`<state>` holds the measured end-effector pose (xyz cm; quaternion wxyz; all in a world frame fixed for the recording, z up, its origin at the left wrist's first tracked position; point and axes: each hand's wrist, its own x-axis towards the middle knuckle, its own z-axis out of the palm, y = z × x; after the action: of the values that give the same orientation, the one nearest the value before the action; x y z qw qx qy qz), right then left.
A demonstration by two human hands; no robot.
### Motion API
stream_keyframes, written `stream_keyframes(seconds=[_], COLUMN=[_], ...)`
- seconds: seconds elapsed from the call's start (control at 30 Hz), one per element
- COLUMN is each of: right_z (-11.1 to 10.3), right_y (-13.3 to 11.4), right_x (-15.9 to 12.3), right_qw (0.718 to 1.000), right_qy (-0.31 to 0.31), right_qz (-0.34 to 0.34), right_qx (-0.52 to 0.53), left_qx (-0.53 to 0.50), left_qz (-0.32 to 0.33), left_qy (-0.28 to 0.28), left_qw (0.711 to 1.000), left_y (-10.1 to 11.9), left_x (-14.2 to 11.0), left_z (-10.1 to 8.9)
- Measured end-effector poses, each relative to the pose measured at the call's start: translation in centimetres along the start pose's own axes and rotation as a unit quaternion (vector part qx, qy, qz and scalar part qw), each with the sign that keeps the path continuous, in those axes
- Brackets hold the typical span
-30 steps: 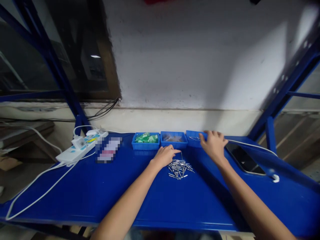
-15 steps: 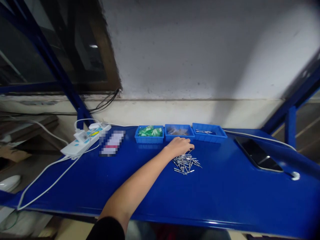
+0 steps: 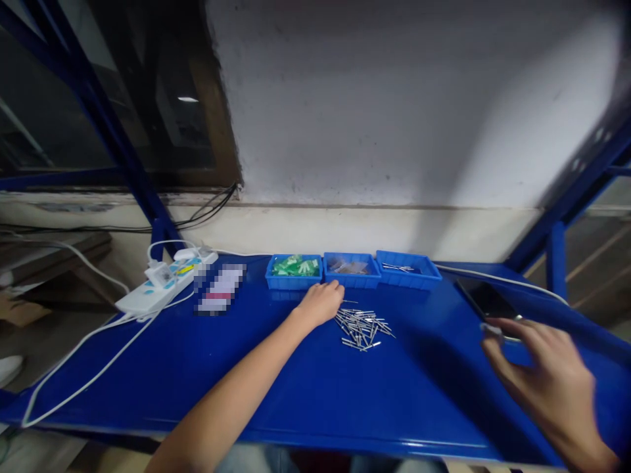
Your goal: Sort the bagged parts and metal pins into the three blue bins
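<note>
At the worktop's (image 3: 296, 394) far left corner we see a white power strip (image 3: 165, 286) with plugs in it, its white cable (image 3: 71, 368) looping out toward the near left corner. Just to its right lies a flat item blurred by pixelation (image 3: 221, 289). Three blue trays stand in a row along the far edge: the left tray (image 3: 294, 282) carries green packets (image 3: 296, 265), the middle tray (image 3: 352, 280) holds clear bags (image 3: 349, 266) whose contents we cannot make out, and the right tray (image 3: 411, 279) contains a few thin metal pieces (image 3: 398, 267). In front of the left and middle trays, the left hand (image 3: 323, 304) has its fingers bunched beside a thin pin (image 3: 351, 302); we cannot tell whether they grip it. The heap of slim metal parts (image 3: 363, 328) lies just right of that hand, between the trays and the near edge, well apart from the latter. Toward the right edge, a dark phone (image 3: 486, 299) lies flat, partly behind the right hand (image 3: 547, 368), whose thumb and forefinger pinch a small whitish item (image 3: 491, 331), too blurred for us to name.
</note>
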<state>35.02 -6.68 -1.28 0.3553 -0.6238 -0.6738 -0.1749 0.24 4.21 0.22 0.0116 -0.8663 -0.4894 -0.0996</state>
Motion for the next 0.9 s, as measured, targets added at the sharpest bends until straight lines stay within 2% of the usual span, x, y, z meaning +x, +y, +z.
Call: stream_keyframes(seconds=[0.1, 0.17, 0.23, 0.33, 0.4, 0.47, 0.63, 0.7, 0.8, 0.9], right_z=[2.9, 4.1, 4.7, 5.0, 4.9, 5.0, 7.2, 8.3, 9.3, 9.5], right_y=[3.3, 5.8, 7.7, 8.1, 6.3, 2.7, -9.2, -12.4, -14.4, -14.4], right_x=[0.8, 0.3, -0.4, -0.7, -0.1, 1.0, 4.5, 5.5, 6.3, 6.4], right_qw=[0.996, 0.992, 0.992, 0.993, 0.994, 0.993, 0.964, 0.947, 0.922, 0.921], right_qy=[-0.019, -0.051, -0.069, -0.062, -0.032, -0.009, -0.105, -0.138, -0.173, -0.164], right_qz=[-0.062, -0.074, -0.079, -0.083, -0.092, -0.117, -0.215, -0.257, -0.311, -0.318], right_qx=[-0.055, -0.085, -0.065, -0.050, -0.054, -0.029, 0.113, 0.139, 0.153, 0.157], left_qx=[-0.018, -0.033, -0.039, -0.050, -0.074, -0.121, -0.244, -0.273, -0.313, -0.354], left_qz=[-0.037, -0.060, -0.079, -0.096, -0.091, -0.075, -0.036, -0.033, -0.047, -0.059], left_qy=[0.000, 0.004, 0.019, 0.045, 0.067, 0.094, 0.130, 0.125, 0.116, 0.114], left_qw=[0.999, 0.998, 0.996, 0.993, 0.991, 0.985, 0.960, 0.953, 0.942, 0.926], left_y=[-0.7, -0.8, -0.5, -0.2, -0.1, 0.0, 0.2, 0.1, -0.2, -0.7], left_x=[-1.5, -2.1, -2.5, -2.8, -3.0, -3.2, -3.3, -3.4, -3.5, -3.5], left_z=[-0.2, -0.2, -0.1, 0.1, 0.3, 0.5, 0.9, 1.0, 1.1, 1.2])
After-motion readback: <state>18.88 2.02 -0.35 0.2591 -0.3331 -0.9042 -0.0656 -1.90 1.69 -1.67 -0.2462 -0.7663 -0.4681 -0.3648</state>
